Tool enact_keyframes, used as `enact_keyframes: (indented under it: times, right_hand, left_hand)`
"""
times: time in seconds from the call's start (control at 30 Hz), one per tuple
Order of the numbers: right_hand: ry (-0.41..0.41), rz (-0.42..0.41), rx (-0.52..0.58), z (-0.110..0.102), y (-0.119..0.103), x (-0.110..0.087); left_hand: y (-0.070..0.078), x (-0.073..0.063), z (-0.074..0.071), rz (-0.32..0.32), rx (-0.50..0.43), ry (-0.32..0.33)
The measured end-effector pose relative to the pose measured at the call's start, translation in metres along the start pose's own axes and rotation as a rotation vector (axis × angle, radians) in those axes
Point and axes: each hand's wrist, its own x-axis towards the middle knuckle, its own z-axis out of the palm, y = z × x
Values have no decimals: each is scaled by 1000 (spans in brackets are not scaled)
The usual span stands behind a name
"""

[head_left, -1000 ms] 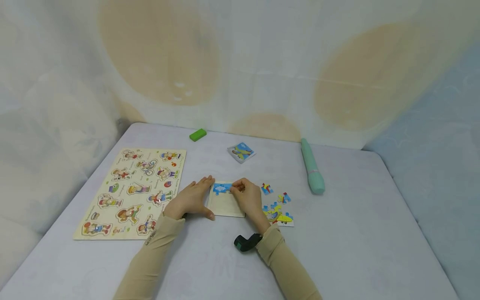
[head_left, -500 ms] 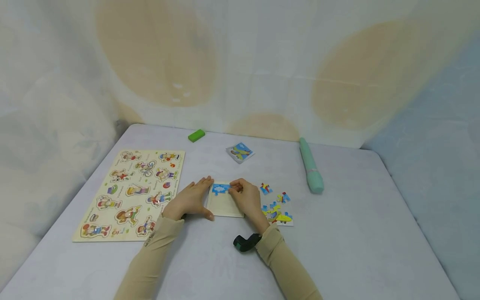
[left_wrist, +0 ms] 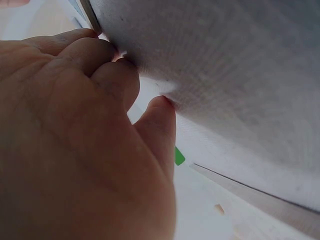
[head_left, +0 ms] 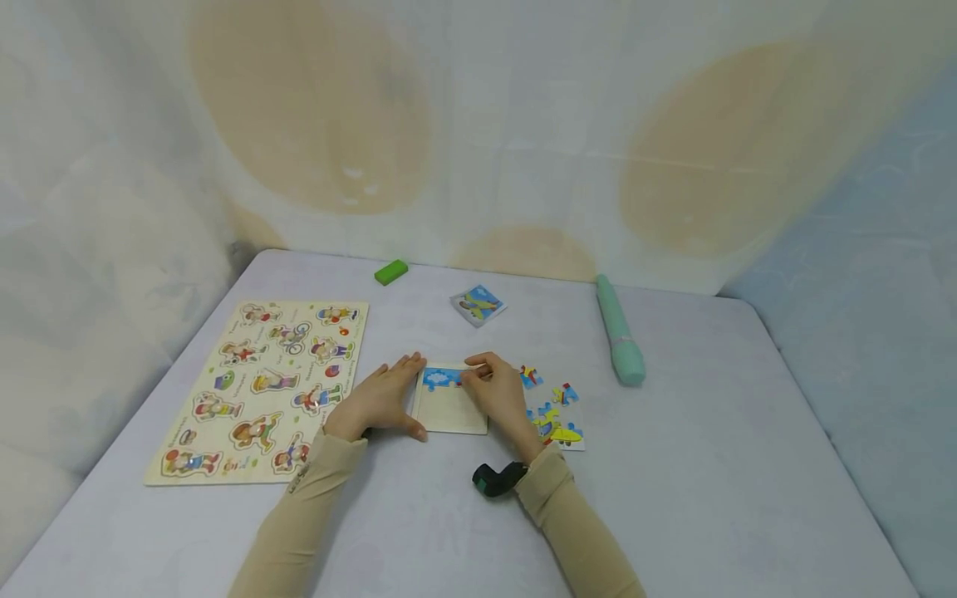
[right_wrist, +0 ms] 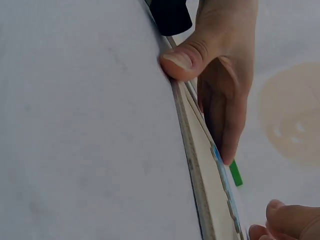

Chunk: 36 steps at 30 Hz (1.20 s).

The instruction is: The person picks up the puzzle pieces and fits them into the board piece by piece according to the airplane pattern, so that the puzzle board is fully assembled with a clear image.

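Note:
A small wooden puzzle tray lies on the table between my hands. Along its far edge runs a row of blue puzzle pieces with a white cloud. My left hand rests spread against the tray's left side, its thumb at the near corner; the right wrist view also shows this left hand there. My right hand pinches a puzzle piece at the tray's far right corner, mostly hidden by the fingers. Right of it lie loose puzzle pieces, yellow and blue, partly behind the wrist.
A large pegged board with cartoon children lies at the left. Toward the back are a green block and a square airplane picture. A mint-green folded umbrella-like object lies at the right. Patterned cloth hangs behind the table.
My right hand has shifted slightly right at the tray's far corner, and more of the piece row, with a bit of red, shows beside its fingers. The left hand stays in place.

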Motion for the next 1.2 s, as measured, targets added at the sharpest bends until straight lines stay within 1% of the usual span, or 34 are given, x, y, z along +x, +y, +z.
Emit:
enact_keyframes:
  times: [0.17, 0.53, 0.63, 0.73, 0.87, 1.0, 1.1, 1.2]
  right_hand:
    - [12, 44, 44, -11, 4, 3]
    - [90, 124, 4, -41, 12, 14]
    - [98, 130, -3, -52, 15, 15]
    - [100, 149, 14, -64, 22, 16]
    - [70, 187, 60, -78, 30, 17]
    - [20, 180, 34, -90, 35, 15]
    - [-23, 156, 0, -96, 38, 15]
    - [-98, 147, -21, -99, 42, 14]
  left_hand:
    - [-1, 0, 2, -13, -7, -6]
    - [-1, -1, 1, -4, -8, -4]
    - [0, -2, 0, -5, -14, -10]
    - [0, -2, 0, -5, -13, -17]
    - [0, -1, -1, -7, -3, -21]
    - [0, 0, -1, -3, 3, -18]
    - [0, 0, 0, -4, 1, -18]
    - [-1, -1, 0, -8, -3, -17]
